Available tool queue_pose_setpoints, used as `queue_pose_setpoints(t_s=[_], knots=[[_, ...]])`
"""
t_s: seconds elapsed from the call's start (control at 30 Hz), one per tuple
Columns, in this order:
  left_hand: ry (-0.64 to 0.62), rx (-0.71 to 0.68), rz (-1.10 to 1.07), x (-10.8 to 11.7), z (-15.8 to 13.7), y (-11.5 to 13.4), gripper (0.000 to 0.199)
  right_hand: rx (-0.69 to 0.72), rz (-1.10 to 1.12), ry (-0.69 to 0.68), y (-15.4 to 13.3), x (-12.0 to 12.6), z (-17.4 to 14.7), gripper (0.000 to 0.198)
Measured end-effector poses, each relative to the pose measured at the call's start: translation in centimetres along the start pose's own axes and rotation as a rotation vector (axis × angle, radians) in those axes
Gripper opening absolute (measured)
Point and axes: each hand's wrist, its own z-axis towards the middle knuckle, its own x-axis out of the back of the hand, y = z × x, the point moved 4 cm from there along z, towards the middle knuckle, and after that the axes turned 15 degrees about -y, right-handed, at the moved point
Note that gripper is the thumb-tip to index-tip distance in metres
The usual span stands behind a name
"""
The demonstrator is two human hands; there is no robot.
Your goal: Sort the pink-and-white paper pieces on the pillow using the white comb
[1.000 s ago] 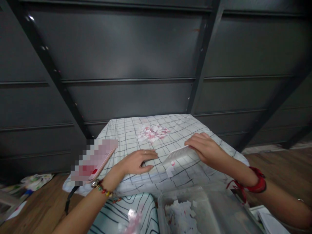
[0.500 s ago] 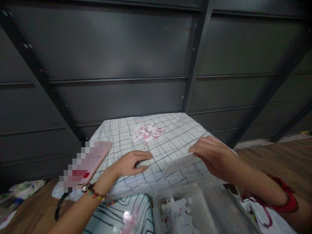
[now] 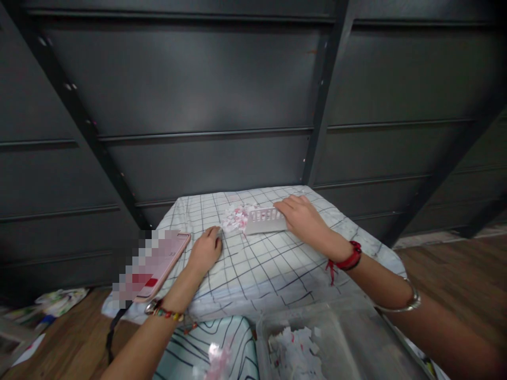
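Note:
My right hand [image 3: 299,219] grips the right end of a white slotted plastic piece [image 3: 267,221], perhaps a small basket. It stands on edge on the checked cloth [image 3: 245,264], against the right side of a pile of white and pink paper scraps [image 3: 235,217] and partly hiding it. My left hand [image 3: 206,249] rests on the cloth at the pile's left edge. Its fingers are slightly bent, thumb apart, with nothing plainly held. The small gap under its fingertips is hard to make out.
A pink phone [image 3: 168,264] lies at the cloth's left edge. In front stand a clear plastic bin [image 3: 336,338] holding paper scraps and a teal box [image 3: 237,338] with black lines and a pinkish clear wrapper [image 3: 217,359]. A dark panelled wall [image 3: 206,163] rises behind.
My right hand has moved forward and left, bringing the white plastic piece from above the bin to the scraps. My left hand has shifted left and forward to the pile's edge.

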Motion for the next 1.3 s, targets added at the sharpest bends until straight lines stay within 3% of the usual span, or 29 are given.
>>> queue_pose_setpoints(t_s=[0.13, 0.33, 0.57, 0.83, 1.03, 1.3], knots=[[-0.033, 0.053, 0.009, 0.0, -0.1, 0.0, 0.037, 0.023, -0.057, -0.011, -1.1, -1.1, 1.1, 0.031], [-0.059, 0.08, 0.027, 0.1, -0.3, 0.3, 0.036, 0.078, -0.025, -0.029, -1.1, -1.2, 0.3, 0.032], [-0.065, 0.053, 0.045, 0.1, -0.3, 0.5, 0.036, 0.032, -0.03, -0.012, -0.4, -0.9, 0.1, 0.031], [-0.062, 0.035, 0.046, 0.1, -0.4, 0.5, 0.033, 0.09, 0.049, -0.036, -1.2, -1.3, -0.4, 0.033], [-0.061, 0.036, 0.062, 0.1, -0.5, 0.5, 0.031, 0.0, -0.024, -0.018, -1.8, -1.4, 1.1, 0.033], [-0.087, 0.041, 0.068, 0.1, -0.5, 0.6, 0.031, 0.033, -0.069, -0.054, -3.4, -1.2, 2.0, 0.031]])
